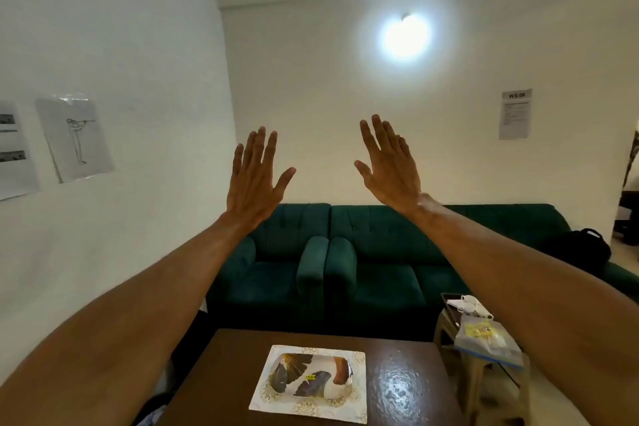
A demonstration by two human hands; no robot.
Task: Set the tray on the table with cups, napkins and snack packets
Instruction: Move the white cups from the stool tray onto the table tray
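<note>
A white patterned tray (358, 387) lies on the dark brown table (408, 387) at the bottom centre, bearing nothing but its printed leaf design. Both arms are stretched forward and raised high above the table. My left hand (254, 180) and my right hand (389, 166) are held up with straight spread fingers, backs toward me, holding nothing. At the right, white cups (472, 304) stand on a small side stool (446, 325), with a white napkin (453, 302) beside them. A clear bag of snack packets (485, 339) lies nearer on the same stool.
A green sofa (373, 252) runs along the far wall behind the table. A black bag (581, 247) sits at the sofa's right end. Papers hang on the left wall (74, 138) and the far wall. A wall lamp (406, 34) glares above.
</note>
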